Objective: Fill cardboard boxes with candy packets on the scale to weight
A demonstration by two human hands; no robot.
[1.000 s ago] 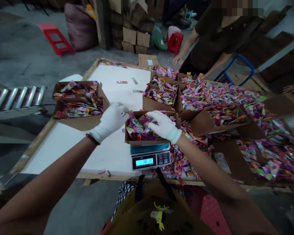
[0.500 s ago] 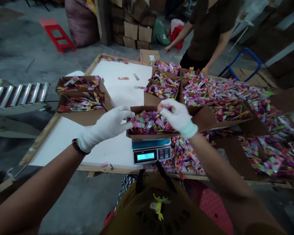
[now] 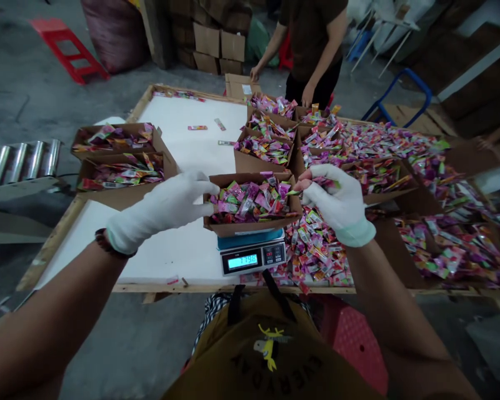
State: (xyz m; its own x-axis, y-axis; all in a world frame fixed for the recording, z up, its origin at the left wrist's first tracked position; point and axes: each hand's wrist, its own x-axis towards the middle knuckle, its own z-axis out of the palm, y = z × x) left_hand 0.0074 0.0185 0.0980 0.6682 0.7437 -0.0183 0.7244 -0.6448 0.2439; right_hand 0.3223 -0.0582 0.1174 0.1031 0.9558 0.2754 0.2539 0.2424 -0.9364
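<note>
A cardboard box (image 3: 250,226) full of small, colourful candy packets (image 3: 250,200) sits on a digital scale (image 3: 253,256) in front of me. The scale's lit display reads about 779.8. At the box's left end is my left hand (image 3: 166,205), in a white glove, its fingers apart and the tips at the box wall. Just off the right end, my right hand (image 3: 335,203), gloved with bare fingertips, pinches candy packets (image 3: 325,182); how many it holds is hard to tell. Loose candy packets (image 3: 316,250) lie heaped beside the scale.
Two filled boxes (image 3: 125,194) stand at the left, near a roller conveyor (image 3: 23,164). Several more filled boxes (image 3: 260,162) and a large candy heap (image 3: 383,139) cover the right. Across the table stands another person (image 3: 312,44), one hand on a carton (image 3: 237,86).
My right hand has moved right, from over the box to beyond its right end, with packets in its fingers. The scale reading has dropped. The other person's hand has reached a carton.
</note>
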